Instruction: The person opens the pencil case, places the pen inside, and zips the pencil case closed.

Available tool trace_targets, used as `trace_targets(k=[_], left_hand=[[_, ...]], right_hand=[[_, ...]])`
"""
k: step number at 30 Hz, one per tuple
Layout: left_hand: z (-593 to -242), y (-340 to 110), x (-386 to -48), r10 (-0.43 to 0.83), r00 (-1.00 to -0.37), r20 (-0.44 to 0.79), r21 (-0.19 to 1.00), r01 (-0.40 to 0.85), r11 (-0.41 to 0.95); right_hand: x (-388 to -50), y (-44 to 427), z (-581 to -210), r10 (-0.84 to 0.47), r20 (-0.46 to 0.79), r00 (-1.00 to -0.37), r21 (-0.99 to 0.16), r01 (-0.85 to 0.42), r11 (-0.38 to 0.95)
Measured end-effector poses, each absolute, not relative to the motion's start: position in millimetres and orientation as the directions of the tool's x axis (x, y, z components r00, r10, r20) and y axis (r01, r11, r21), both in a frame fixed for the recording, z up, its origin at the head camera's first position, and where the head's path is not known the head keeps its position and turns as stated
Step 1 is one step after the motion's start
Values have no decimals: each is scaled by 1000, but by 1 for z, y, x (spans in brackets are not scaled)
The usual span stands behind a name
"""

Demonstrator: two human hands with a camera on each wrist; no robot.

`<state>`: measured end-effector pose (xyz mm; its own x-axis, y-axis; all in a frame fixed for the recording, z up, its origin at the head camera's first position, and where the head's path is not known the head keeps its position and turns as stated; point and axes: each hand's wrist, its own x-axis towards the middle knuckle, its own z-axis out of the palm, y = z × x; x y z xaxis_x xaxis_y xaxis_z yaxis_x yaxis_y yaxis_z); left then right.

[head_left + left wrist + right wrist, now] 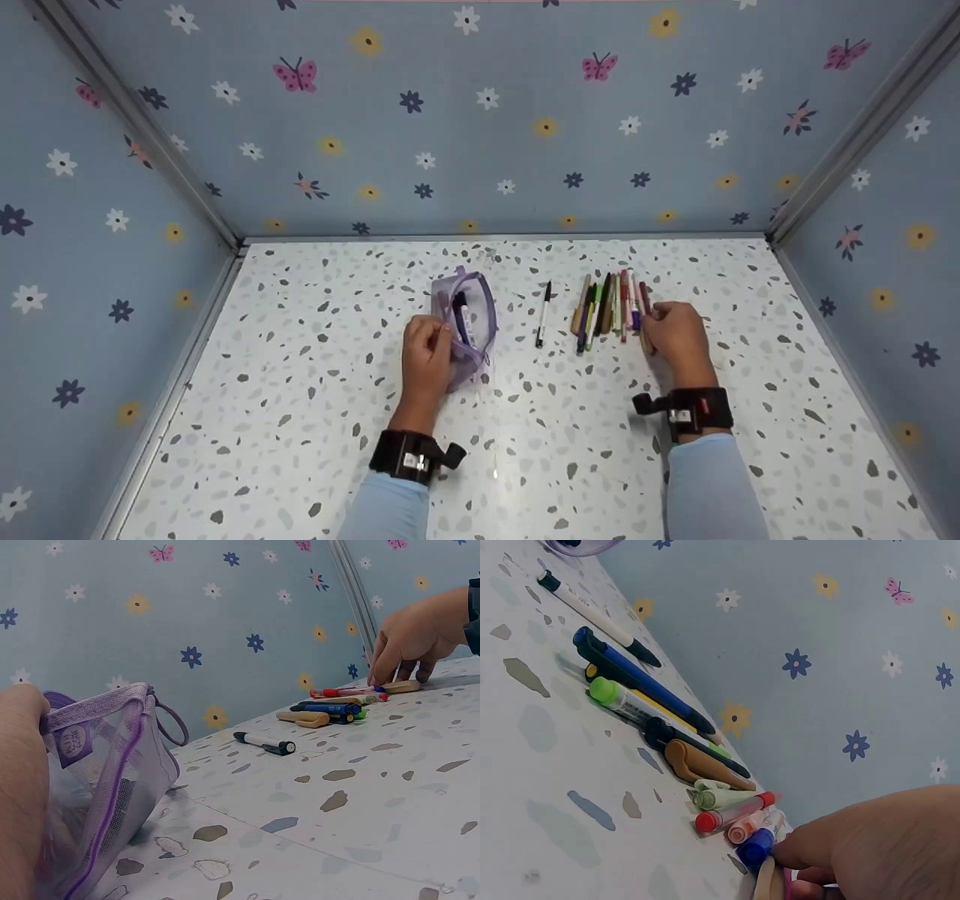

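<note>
My left hand grips the near left edge of a purple mesh pouch, whose mouth gapes to the right. Inside the pouch lies a dark-and-white marker. The left wrist view shows the hand at the side of the pouch. My right hand pinches a beige pen at the right end of a row of pens. Seen from the right wrist, its fingers touch that pen, beside a blue-capped marker. The fingers partly hide the pen.
A white pen with black ends lies alone between the pouch and the row. The speckled white tabletop meets flowered blue panels at the back and both sides.
</note>
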<state>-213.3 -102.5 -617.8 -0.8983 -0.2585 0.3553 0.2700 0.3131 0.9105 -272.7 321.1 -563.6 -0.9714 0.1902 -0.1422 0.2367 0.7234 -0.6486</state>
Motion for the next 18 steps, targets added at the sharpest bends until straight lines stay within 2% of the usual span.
trace_targets(k=[7,13,18], left_hand=[[-618,-103,-214,-257,-894,367,901,274,336],[-618,-103,-213,-257,-909,327,918,241,316],[-616,-102,-212,-259,-919,299,928,216,304]], right_hand=[[-273,318,-564,225,-136,-965,-650,258,715],[-274,320,-565,233,-157,-960,-677,277,682],[-274,320,-565,262,-120,-958,-695,269,666]])
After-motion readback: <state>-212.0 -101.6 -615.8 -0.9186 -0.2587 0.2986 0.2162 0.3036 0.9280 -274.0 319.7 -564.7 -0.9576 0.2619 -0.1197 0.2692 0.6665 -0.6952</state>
